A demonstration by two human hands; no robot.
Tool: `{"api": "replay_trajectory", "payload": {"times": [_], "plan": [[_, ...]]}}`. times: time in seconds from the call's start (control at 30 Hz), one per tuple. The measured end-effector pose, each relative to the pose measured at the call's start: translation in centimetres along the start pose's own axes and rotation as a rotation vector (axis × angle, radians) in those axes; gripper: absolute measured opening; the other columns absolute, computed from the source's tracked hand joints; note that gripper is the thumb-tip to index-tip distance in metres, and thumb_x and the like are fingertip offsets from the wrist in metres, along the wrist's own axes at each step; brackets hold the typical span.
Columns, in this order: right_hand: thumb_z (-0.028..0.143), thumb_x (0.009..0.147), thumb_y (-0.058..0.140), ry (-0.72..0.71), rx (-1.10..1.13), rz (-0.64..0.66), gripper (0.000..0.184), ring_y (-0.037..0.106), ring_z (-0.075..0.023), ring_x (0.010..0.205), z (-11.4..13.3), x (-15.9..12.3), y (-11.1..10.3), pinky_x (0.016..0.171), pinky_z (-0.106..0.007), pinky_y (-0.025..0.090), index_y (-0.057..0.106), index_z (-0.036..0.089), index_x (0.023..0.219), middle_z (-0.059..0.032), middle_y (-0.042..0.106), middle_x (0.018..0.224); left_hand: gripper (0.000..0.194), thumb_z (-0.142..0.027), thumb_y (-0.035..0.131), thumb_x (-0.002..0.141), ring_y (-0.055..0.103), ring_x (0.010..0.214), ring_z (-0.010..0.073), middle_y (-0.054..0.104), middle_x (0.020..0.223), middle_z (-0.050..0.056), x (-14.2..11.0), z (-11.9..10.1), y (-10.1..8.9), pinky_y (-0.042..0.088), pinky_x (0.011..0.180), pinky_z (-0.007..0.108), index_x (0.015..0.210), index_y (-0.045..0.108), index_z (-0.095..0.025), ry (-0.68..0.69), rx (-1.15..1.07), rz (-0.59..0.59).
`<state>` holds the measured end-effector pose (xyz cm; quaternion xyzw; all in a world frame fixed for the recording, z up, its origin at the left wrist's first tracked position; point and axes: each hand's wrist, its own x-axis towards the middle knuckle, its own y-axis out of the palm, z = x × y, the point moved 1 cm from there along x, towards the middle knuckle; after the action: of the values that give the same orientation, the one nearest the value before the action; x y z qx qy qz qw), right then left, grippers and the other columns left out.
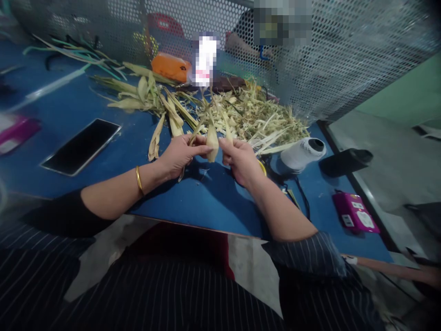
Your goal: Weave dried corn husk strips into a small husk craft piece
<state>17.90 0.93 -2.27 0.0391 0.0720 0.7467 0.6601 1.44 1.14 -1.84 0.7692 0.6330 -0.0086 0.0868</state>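
My left hand [182,154] pinches a pale dried corn husk [212,138] whose wide end points down and whose thin tip points up. Close beside it, my right hand [239,158] is closed on a narrow strip of husk [227,128]. Both hands are just above the front part of the blue table [193,197]. Beyond them lies a large heap of shredded husk bits [251,110]. Several longer whole husks [141,94] are bunched to its left, with a brownish husk [157,138] near my left hand.
A phone [82,145] lies at left. At right are a white thread cone [301,154], a black cylinder [346,162] and a purple box [355,212]. An orange packet [171,67] is behind the husks. A perforated metal screen [310,59] borders the table, with a person beyond it.
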Motion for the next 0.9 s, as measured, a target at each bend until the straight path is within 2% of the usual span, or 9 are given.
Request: {"api": "replay_trajectory", "payload": {"times": [0.17, 0.33, 0.5, 0.67, 0.77, 0.9], "plan": [[0.032, 0.064, 0.081, 0.065, -0.006, -0.023, 0.027, 0.025, -0.0033, 0.044, -0.5, -0.3, 0.3, 0.044, -0.024, 0.016, 0.059, 0.017, 0.067, 0.009, 0.04, 0.05, 0.017, -0.022, 0.078, 0.066, 0.05, 0.055, 0.0073, 0.063, 0.066, 0.002, 0.0, 0.2, 0.1, 0.022, 0.041, 0.02, 0.074, 0.066, -0.014, -0.037, 0.001, 0.033], [0.032, 0.064, 0.08, 0.029, -0.123, -0.032, 0.028, 0.029, -0.004, 0.047, -0.6, -0.3, 0.5, 0.046, -0.024, 0.018, 0.057, 0.017, 0.063, 0.0081, 0.04, 0.051, 0.025, -0.033, 0.078, 0.068, 0.057, 0.062, 0.0096, 0.063, 0.067, 0.003, 0.2, 0.6, -0.1, 0.018, 0.041, 0.02, 0.071, 0.062, -0.015, -0.094, -0.05, 0.062], [0.031, 0.061, 0.081, 0.041, -0.096, -0.03, 0.027, 0.028, -0.0041, 0.045, -0.6, -0.5, 0.7, 0.046, -0.024, 0.017, 0.058, 0.017, 0.063, 0.0085, 0.04, 0.049, 0.029, -0.036, 0.079, 0.068, 0.051, 0.053, 0.0074, 0.063, 0.064, 0.003, 0.4, 1.0, -0.2, 0.016, 0.042, 0.021, 0.067, 0.06, -0.015, -0.11, -0.043, 0.077], [0.033, 0.062, 0.081, -0.012, -0.052, -0.051, 0.029, 0.026, -0.0037, 0.046, -0.9, -0.6, 1.0, 0.046, -0.025, 0.014, 0.056, 0.017, 0.059, 0.0083, 0.039, 0.049, 0.027, -0.037, 0.077, 0.072, 0.042, 0.046, 0.0053, 0.067, 0.067, 0.004, 0.0, 1.0, 0.1, 0.016, 0.041, 0.023, 0.069, 0.063, -0.015, -0.049, 0.015, 0.051], [0.034, 0.063, 0.08, -0.028, -0.042, -0.046, 0.032, 0.024, -0.0034, 0.046, -1.1, -0.7, 1.2, 0.047, -0.025, 0.014, 0.053, 0.017, 0.056, 0.0085, 0.036, 0.049, 0.023, -0.029, 0.076, 0.074, 0.034, 0.042, 0.0032, 0.061, 0.061, 0.001, -0.2, 0.8, 0.4, 0.018, 0.04, 0.023, 0.065, 0.061, -0.014, -0.04, -0.005, 0.036], [0.032, 0.066, 0.077, 0.025, 0.061, 0.061, 0.023, 0.027, -0.0034, 0.045, -1.2, -0.8, 1.4, 0.046, -0.024, 0.017, 0.061, 0.015, 0.067, 0.0077, 0.043, 0.052, 0.023, -0.027, 0.075, 0.075, 0.03, 0.041, 0.0025, 0.051, 0.056, -0.003, 0.0, 0.8, 0.4, 0.016, 0.038, 0.022, 0.065, 0.058, -0.015, -0.035, -0.065, 0.085]]}}
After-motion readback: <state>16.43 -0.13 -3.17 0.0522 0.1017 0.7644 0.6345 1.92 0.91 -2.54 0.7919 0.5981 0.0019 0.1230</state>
